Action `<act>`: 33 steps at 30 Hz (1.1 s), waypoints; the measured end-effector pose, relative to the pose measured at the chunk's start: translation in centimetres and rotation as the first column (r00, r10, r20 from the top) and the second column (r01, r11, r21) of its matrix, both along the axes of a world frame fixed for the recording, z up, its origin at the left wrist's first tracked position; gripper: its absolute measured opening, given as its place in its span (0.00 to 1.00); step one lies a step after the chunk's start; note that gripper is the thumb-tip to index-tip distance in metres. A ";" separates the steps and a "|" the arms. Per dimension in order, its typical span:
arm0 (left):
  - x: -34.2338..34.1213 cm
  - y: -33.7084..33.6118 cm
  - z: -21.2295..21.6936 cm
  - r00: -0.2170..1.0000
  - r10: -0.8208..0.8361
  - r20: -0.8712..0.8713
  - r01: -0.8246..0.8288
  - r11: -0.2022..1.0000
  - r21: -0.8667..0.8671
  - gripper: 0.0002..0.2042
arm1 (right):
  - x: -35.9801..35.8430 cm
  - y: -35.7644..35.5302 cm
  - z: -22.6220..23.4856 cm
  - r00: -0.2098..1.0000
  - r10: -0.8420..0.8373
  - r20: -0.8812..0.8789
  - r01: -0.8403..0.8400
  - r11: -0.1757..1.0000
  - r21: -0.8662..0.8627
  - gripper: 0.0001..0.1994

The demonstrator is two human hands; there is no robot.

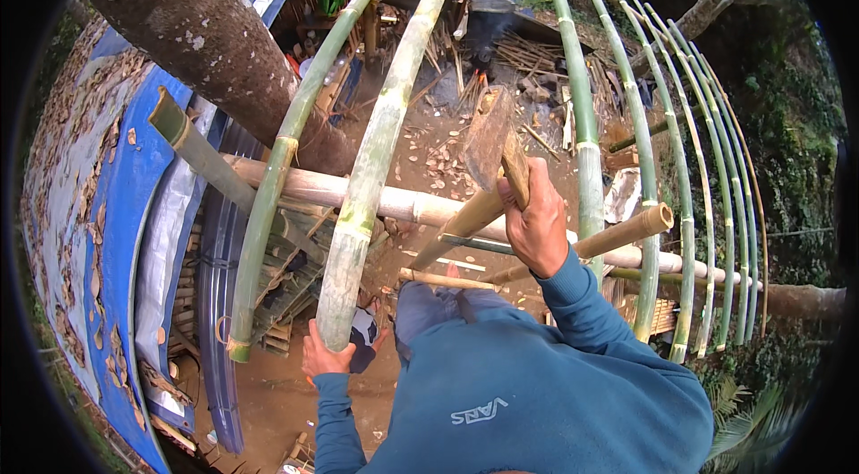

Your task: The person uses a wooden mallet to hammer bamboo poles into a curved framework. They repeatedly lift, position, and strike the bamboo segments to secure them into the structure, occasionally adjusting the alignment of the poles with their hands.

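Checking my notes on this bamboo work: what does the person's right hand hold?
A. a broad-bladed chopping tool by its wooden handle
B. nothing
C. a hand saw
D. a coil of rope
A: the right hand is closed around the wooden handle of a broad-bladed chopping tool, raised above the bamboo poles.

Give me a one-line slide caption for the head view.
Left hand grips a green bamboo pole while right hand raises a wooden-handled chopping blade above it.

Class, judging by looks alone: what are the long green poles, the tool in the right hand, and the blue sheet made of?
Green poles: bamboo, raw and waxy; ringed nodes show. Tool: likely dull metal blade on a pale wooden handle, held by the right hand. Blue sheet: probably plastic tarpaulin, smooth and creased.
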State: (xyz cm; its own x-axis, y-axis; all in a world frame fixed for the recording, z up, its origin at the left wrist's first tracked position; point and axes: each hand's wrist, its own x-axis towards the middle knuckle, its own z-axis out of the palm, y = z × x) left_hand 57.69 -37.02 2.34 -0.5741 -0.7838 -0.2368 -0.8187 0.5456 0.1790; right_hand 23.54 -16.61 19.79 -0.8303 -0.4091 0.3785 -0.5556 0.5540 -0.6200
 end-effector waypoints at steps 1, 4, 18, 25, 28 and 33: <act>0.0 0.2 -0.1 1.000 -0.004 -0.006 0.004 1.000 -0.008 0.47 | 0.0 0.0 -0.1 1.000 -0.001 0.014 0.001 1.000 0.001 0.10; 0.0 0.7 -0.3 0.999 -0.007 -0.033 0.006 1.000 -0.016 0.47 | -0.2 0.1 -0.2 0.999 0.000 0.040 0.000 1.000 0.000 0.10; -0.1 0.9 0.3 1.000 0.009 -0.025 -0.010 1.000 -0.018 0.47 | -0.3 0.7 -0.4 0.983 0.036 0.182 -0.031 0.999 -0.029 0.19; -0.3 0.2 0.7 1.000 0.002 -0.026 -0.001 1.000 0.015 0.48 | -0.6 0.9 -0.4 0.985 0.040 0.165 -0.033 0.999 -0.041 0.19; -0.4 0.0 0.9 1.000 -0.006 -0.012 0.007 1.000 0.028 0.48 | -0.5 0.9 -0.5 0.985 0.028 0.168 -0.025 0.999 -0.020 0.19; -0.4 0.1 1.3 1.000 0.006 -0.019 -0.005 0.999 0.046 0.48 | -0.4 0.5 -0.7 0.993 0.023 0.113 -0.018 0.999 -0.049 0.15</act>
State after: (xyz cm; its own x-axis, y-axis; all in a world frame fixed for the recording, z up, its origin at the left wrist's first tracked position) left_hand 57.25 -36.91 3.67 -0.5746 -0.7754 -0.2619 -0.8178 0.5319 0.2195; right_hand 23.11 -16.07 19.07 -0.8604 -0.4104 0.3021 -0.4914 0.5114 -0.7049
